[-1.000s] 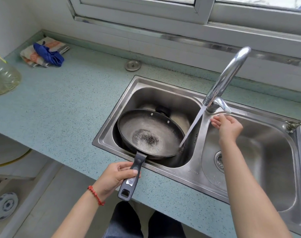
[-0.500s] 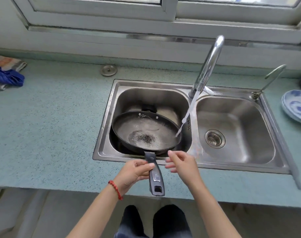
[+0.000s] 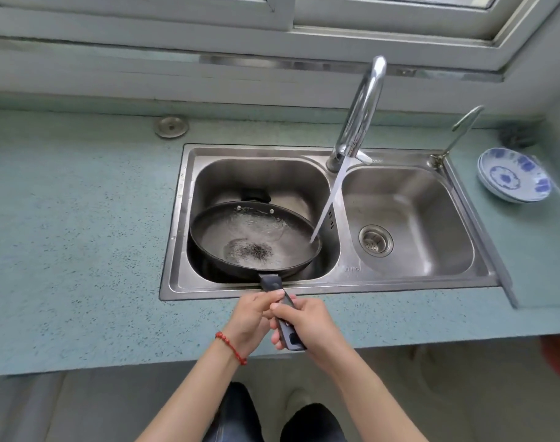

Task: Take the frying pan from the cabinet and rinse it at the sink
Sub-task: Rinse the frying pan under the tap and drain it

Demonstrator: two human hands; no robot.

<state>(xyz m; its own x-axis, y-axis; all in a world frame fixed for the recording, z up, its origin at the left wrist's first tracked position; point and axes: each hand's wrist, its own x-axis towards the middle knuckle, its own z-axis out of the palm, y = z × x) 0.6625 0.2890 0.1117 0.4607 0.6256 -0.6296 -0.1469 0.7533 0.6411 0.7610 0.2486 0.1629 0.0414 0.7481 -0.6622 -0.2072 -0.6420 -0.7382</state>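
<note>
A black frying pan [image 3: 256, 239] sits over the left basin of a steel double sink [image 3: 173, 218], its dark handle pointing toward me across the sink's front rim. Both hands grip that handle: my left hand [image 3: 251, 317], with a red bead bracelet at the wrist, and my right hand [image 3: 307, 323] beside it, nearer the handle's end. A chrome faucet [image 3: 363, 110] runs a thin stream of water [image 3: 328, 202] onto the pan's right rim. Water pools inside the pan around a dark speckled patch.
A stack of blue-and-white plates [image 3: 513, 175] rests on the counter right of the sink. A round metal cap [image 3: 171, 126] lies on the teal counter behind the left basin. A small lever tap [image 3: 457, 132] stands at the sink's back right corner. Window frame above.
My right hand left the faucet, came down to the pan handle and closed on it beside my left hand. More water has gathered in the pan. The view shifted rightward.
</note>
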